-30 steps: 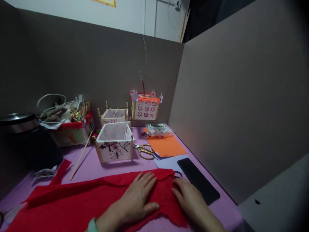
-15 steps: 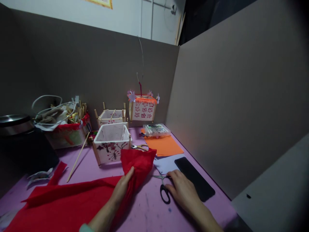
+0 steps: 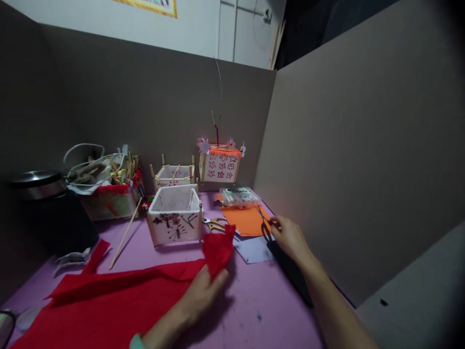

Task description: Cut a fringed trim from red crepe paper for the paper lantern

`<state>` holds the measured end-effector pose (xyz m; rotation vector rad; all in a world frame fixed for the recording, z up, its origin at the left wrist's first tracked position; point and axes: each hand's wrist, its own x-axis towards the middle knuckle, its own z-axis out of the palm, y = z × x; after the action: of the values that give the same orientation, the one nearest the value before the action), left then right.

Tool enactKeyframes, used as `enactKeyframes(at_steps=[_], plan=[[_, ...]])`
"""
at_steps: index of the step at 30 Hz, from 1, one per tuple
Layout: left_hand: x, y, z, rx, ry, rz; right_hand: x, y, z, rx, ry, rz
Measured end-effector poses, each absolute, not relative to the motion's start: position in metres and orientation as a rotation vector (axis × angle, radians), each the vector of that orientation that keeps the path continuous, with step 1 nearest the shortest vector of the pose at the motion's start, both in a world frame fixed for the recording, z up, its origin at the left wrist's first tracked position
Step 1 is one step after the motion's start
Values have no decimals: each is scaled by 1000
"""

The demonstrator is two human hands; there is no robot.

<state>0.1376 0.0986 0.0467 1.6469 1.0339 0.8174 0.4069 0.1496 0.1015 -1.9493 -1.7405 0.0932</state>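
Note:
My left hand [image 3: 205,291] grips a gathered end of the red cloth [image 3: 109,305], which spreads over the table to the left. A crumpled part of it stands up above my fingers. My right hand [image 3: 288,236] is closed on a handle of the black-handled scissors [image 3: 266,231], whose blades point up and away over the orange sheet [image 3: 244,220]. Beneath my right wrist lies a black flat object [image 3: 290,272]. Left of the cloth's raised end stands a white painted box with sticks at its corners [image 3: 174,230], beside gold-handled scissors [image 3: 216,224].
A hanging decorated lantern [image 3: 221,166], a second stick-framed box [image 3: 174,173] and a clear plastic case [image 3: 240,196] stand at the back. Leftward are a filled basket [image 3: 112,206], a dark flask [image 3: 54,218] and a thin stick [image 3: 126,233]. Partitions [image 3: 145,97] border the table.
My right hand has lifted the black-handled scissors off the table and moved them forward and right. My left hand has shifted right, with the cloth end bunched smaller. The view has turned slightly left.

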Motion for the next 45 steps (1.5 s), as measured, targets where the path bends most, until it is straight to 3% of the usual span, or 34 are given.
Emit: enactKeyframes(at_steps=[3, 6, 9, 12, 19, 23, 31, 35, 41, 45], plan=[[141, 90, 42, 2355, 834, 373, 391, 157, 106, -1860, -1725, 70], [144, 87, 36, 2590, 821, 175, 352, 125, 99, -1581, -1830, 245], [147, 85, 34, 2674, 828, 177, 308, 83, 78, -1405, -2031, 485], [150, 83, 37, 2690, 819, 197, 288, 62, 49, -1600, -2086, 532], [145, 84, 41, 2644, 844, 80, 338, 61, 8, -2088, -2036, 113], [145, 82, 42, 2626, 851, 107, 330, 57, 17, -1909, -2078, 7], [148, 74, 43, 2683, 801, 253, 281, 65, 30, -1417, -2293, 178], [138, 79, 49, 2605, 762, 283, 296, 75, 7, -1528, -2222, 341], [84, 89, 60, 2651, 1453, 398, 326, 90, -28, -1675, -2243, 178], [18, 93, 72, 2538, 2069, 104, 335, 83, -16, -1652, -2327, 142]])
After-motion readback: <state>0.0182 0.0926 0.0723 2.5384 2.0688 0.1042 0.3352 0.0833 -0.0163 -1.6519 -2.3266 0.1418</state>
